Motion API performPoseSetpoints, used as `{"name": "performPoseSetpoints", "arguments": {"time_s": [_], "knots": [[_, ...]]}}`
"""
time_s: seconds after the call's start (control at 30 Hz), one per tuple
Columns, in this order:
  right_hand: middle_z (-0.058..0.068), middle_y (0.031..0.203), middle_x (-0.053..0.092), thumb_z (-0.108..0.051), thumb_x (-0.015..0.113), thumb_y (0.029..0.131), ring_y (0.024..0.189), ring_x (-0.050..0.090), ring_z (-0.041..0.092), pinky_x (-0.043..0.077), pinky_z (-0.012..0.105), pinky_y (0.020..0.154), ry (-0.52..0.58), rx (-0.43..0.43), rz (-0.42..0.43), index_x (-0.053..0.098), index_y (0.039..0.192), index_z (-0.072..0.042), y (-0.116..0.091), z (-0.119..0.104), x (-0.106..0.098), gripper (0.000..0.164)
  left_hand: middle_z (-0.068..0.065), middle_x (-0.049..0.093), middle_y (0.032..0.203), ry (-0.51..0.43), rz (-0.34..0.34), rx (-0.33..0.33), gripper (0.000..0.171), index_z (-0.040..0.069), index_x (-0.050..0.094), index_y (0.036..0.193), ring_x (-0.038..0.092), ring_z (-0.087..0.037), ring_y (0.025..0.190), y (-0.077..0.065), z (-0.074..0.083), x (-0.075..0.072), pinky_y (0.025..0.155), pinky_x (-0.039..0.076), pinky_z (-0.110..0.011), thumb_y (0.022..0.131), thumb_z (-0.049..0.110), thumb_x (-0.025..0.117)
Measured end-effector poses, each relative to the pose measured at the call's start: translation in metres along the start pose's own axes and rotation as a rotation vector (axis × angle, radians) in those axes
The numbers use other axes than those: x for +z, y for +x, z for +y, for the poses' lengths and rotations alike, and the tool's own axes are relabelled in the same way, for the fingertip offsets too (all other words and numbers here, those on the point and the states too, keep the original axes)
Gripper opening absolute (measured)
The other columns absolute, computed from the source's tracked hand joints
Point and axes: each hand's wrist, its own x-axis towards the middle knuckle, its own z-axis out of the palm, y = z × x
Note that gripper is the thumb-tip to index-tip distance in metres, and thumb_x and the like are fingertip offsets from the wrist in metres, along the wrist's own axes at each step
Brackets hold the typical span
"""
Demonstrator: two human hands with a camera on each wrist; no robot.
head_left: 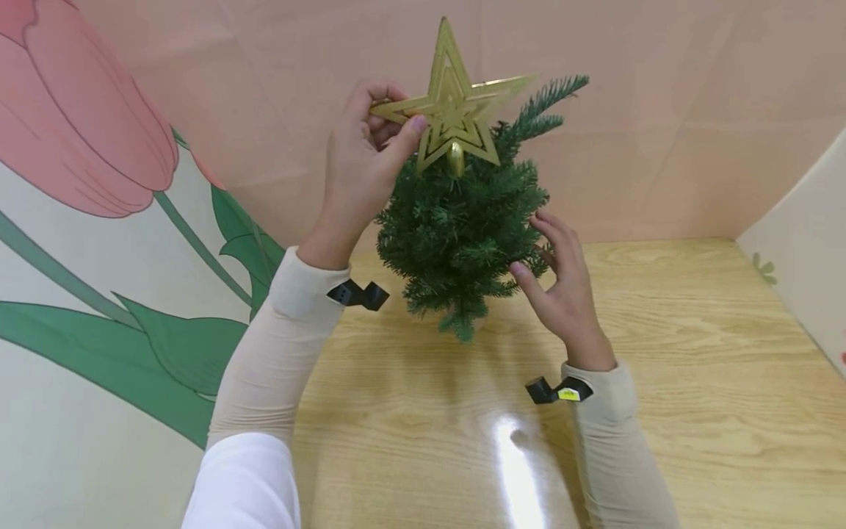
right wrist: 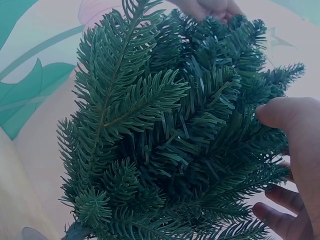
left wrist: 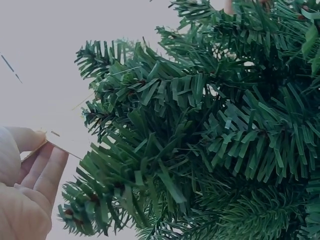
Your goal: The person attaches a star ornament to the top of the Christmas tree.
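A gold star topper (head_left: pixel 452 103) stands at the top of a small green artificial Christmas tree (head_left: pixel 463 235), its short hollow stem pointing down into the branches. My left hand (head_left: pixel 366 158) pinches the star's left point between thumb and fingers. In the left wrist view, that hand (left wrist: pixel 32 180) holds the pale tip beside dense branches. On the tree's right side, my right hand (head_left: pixel 562 286) has its thumb and fingers loosely spread at the branch tips. The right wrist view puts the thumb of the right hand (right wrist: pixel 300 150) against the needles, fingers lower down.
The tree stands on a light wooden table (head_left: pixel 700 353). Behind it hangs a pink backdrop (head_left: pixel 661 147), with a large printed tulip (head_left: pixel 86 110) at left. One long branch (head_left: pixel 551 95) sticks out at the upper right, behind the star. Each sleeve carries a small black wrist camera (head_left: pixel 357 295).
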Motion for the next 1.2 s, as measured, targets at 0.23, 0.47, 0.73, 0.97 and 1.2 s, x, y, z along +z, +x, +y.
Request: {"name": "performPoseSetpoints", "arguments": {"time_s": [0.23, 0.47, 0.73, 0.97, 1.2], "knots": [[0.021, 0.151, 0.029, -0.001, 0.063, 0.093, 0.139, 0.03, 0.031, 0.035, 0.063, 0.103, 0.008, 0.0, -0.001, 0.045, 0.136, 0.006, 0.0, 0.003, 0.001, 0.048, -0.014, 0.066, 0.102, 0.05, 0.016, 0.054, 0.019, -0.002, 0.052, 0.108, 0.067, -0.017, 0.096, -0.002, -0.005, 0.002, 0.082, 0.055, -0.032, 0.093, 0.0, 0.064], [0.024, 0.149, 0.03, 0.005, 0.061, 0.092, 0.138, 0.03, 0.035, 0.037, 0.065, 0.1, -0.008, -0.012, 0.007, 0.048, 0.129, 0.009, -0.001, 0.005, 0.001, 0.039, -0.015, 0.067, 0.102, 0.067, 0.012, 0.073, 0.019, -0.004, 0.052, 0.108, 0.068, -0.018, 0.096, -0.002, -0.006, 0.001, 0.082, 0.055, -0.032, 0.093, 0.0, 0.063], [0.024, 0.148, 0.031, 0.002, 0.058, 0.095, 0.137, 0.032, 0.035, 0.036, 0.066, 0.099, 0.013, -0.033, 0.019, 0.048, 0.125, 0.011, 0.0, 0.006, 0.003, 0.033, -0.015, 0.067, 0.106, 0.08, 0.018, -0.004, 0.019, -0.001, 0.053, 0.11, 0.069, -0.017, 0.096, -0.002, -0.003, 0.0, 0.082, 0.055, -0.03, 0.094, 0.001, 0.063], [0.017, 0.15, 0.033, 0.008, 0.063, 0.091, 0.136, 0.036, 0.033, 0.04, 0.056, 0.102, -0.017, -0.049, 0.027, 0.051, 0.12, 0.009, -0.001, 0.026, 0.003, 0.032, -0.016, 0.065, 0.107, 0.1, 0.011, -0.002, 0.019, -0.003, 0.052, 0.11, 0.068, -0.017, 0.097, -0.003, 0.002, 0.002, 0.083, 0.055, -0.03, 0.094, 0.0, 0.062], [0.008, 0.151, 0.035, 0.001, 0.064, 0.093, 0.136, 0.038, 0.026, 0.043, 0.04, 0.104, -0.044, -0.063, 0.035, 0.052, 0.12, 0.004, -0.002, 0.045, 0.002, 0.03, -0.016, 0.066, 0.107, 0.12, 0.017, 0.004, 0.019, -0.004, 0.052, 0.109, 0.067, -0.016, 0.097, -0.004, 0.005, 0.003, 0.083, 0.055, -0.03, 0.094, 0.0, 0.062]]}}
